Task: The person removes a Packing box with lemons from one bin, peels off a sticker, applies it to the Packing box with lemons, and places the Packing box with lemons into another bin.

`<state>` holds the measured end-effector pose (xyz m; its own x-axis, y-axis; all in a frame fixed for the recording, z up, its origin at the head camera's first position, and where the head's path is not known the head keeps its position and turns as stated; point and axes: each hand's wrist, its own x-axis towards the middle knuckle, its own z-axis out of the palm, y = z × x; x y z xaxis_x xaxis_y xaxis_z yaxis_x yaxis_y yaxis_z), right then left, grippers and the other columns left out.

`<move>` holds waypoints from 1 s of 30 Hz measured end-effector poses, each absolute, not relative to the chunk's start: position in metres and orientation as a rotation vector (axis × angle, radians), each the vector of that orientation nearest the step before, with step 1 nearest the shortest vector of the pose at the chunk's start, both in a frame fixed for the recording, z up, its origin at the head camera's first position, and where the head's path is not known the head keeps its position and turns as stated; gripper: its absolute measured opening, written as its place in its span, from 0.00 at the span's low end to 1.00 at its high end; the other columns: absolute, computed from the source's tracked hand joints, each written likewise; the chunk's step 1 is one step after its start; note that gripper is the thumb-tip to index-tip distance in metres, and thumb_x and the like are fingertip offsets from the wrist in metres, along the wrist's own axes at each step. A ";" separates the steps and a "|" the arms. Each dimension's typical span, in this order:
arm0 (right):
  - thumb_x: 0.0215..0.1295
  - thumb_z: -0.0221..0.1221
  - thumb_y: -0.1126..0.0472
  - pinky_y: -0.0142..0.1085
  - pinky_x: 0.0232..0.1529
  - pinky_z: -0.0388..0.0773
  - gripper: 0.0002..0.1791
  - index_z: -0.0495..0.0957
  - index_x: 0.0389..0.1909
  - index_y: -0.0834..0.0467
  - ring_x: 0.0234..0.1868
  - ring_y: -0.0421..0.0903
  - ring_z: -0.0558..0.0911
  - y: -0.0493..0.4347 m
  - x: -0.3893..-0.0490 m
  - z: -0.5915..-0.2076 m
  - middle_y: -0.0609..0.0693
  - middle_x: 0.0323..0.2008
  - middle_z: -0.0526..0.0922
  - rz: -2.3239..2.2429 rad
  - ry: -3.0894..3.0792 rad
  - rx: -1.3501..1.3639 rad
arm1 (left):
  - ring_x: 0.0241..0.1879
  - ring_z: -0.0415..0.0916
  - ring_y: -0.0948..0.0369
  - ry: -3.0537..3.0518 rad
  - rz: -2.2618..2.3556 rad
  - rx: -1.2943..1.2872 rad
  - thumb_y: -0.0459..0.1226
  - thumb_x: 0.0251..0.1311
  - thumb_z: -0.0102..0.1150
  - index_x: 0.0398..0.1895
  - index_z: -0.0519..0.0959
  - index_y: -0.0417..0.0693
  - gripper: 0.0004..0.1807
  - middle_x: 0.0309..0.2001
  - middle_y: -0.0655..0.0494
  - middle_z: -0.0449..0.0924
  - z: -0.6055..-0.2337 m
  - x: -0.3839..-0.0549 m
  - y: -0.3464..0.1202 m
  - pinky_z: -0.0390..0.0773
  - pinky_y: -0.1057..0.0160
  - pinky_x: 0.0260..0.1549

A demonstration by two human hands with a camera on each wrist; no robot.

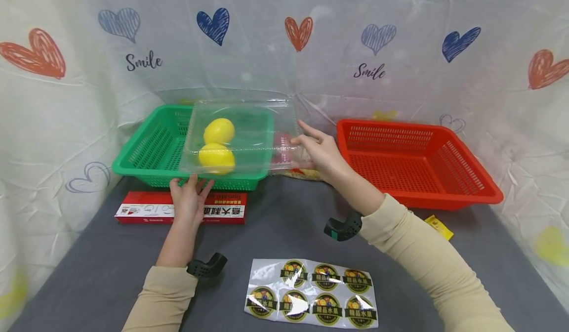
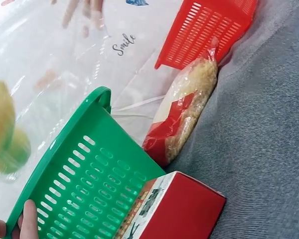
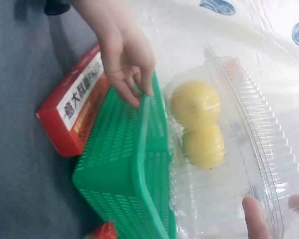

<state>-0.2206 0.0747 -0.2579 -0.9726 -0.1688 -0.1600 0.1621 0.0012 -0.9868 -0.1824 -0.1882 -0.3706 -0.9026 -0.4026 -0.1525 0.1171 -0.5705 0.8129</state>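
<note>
A clear plastic box [image 1: 249, 161] with two lemons [image 1: 219, 131] in its left part is held above the green basket [image 1: 151, 139]. At the box's right end, my right hand [image 1: 323, 151] grips the edge, thumb and fingers on either side; its thumb [image 3: 255, 219] shows in the right wrist view. My left hand [image 1: 187, 198] is at the basket's front rim. In the right wrist view, the left hand [image 3: 128, 62] holds that rim with its fingertips. Below it lies a long red and white carton [image 1: 226, 208], partly hidden by that hand.
To the right stands a red basket [image 1: 418, 198]. A clear bag with red print [image 2: 187, 107] lies between the two baskets. Near the front is a sheet of round stickers [image 1: 311, 292]. A small yellow packet [image 1: 439, 227] lies in front of the red basket.
</note>
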 end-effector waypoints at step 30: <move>0.65 0.51 0.62 0.40 0.40 0.78 0.27 0.62 0.65 0.61 0.46 0.49 0.80 0.135 -0.168 -0.266 0.52 0.66 0.60 -2.099 1.994 0.138 | 0.50 0.68 0.58 -1.253 -2.509 0.488 0.36 0.68 0.39 0.62 0.45 0.47 0.24 0.54 0.51 0.60 -0.370 -0.184 -0.189 0.70 0.60 0.52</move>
